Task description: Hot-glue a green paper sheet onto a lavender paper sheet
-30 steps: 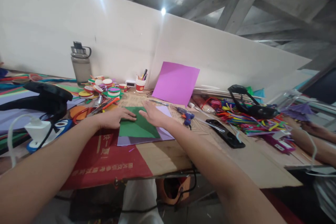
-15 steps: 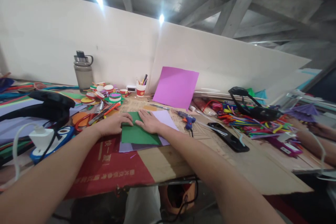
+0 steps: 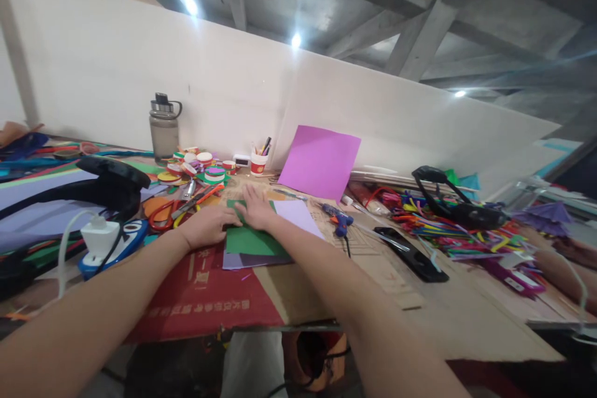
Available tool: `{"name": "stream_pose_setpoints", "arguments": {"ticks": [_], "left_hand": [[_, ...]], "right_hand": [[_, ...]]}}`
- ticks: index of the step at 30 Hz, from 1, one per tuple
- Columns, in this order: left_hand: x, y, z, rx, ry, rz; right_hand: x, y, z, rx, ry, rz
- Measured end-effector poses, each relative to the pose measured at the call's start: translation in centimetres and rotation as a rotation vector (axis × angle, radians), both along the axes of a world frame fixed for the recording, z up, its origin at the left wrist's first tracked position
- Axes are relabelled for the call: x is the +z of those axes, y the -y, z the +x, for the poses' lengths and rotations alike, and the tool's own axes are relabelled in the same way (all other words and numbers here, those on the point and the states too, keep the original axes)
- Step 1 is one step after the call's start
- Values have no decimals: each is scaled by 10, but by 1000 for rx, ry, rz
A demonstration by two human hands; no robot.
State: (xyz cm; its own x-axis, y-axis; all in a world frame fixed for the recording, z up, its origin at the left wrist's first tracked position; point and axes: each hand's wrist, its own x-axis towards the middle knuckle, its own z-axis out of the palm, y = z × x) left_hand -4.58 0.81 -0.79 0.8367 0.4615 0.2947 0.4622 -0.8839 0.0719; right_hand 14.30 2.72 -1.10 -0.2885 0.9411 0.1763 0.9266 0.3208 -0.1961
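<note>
A green sheet of paper [image 3: 254,244] lies on top of lilac paper [image 3: 301,219] on the cardboard in front of me. My left hand [image 3: 212,227] is at the green paper's left edge, its fingers bent together and gripping that edge. Flat across the upper part of the same sheet rests my right hand [image 3: 255,210], palm down with its fingers stretched out. Part of the green sheet is hidden under this hand and forearm. To the right of the papers lies a blue hot glue gun [image 3: 340,222].
Left of the papers are orange-handled scissors [image 3: 161,214], a power strip [image 3: 116,256] and small paper-cup pieces [image 3: 205,161]. A water bottle [image 3: 165,134] and a purple sheet [image 3: 321,160] stand behind. On the right are a black phone [image 3: 410,255], many pipe cleaners [image 3: 433,227] and another person's arm [image 3: 555,267].
My right hand has slid a little up and away over the green paper, its fingertips now past the top edge. The left hand stays at the left edge. The view has shifted slightly.
</note>
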Motion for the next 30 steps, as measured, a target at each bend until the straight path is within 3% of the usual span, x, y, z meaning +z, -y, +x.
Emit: {"name": "stream_pose_setpoints", "arguments": {"ticks": [5,9,12,14,18,20,26,30], "left_hand": [[0,-1,1,-59,54,18],[-1,-4,1,-86,119,27],[0,-4,2,-38,82,-16],[1,-5,2,-21,67,-41],[1,-5,2,-15,66,-44],[2,-5,2,-13,75,-50],[5,-10,2,-1,120,-142],[3,-14,1,15,136,-159]], "right_hand": [[-24,-3,-2,7,-12,-56],[-18,-6,5,-19,-151,-46],[-14,-5,12,-78,-293,63],[-15,-3,14,-46,-256,100],[-18,-1,10,69,-51,-39],[-18,0,9,71,-50,-59],[-11,0,12,36,-225,170],[-13,-3,10,164,-73,-21]]}}
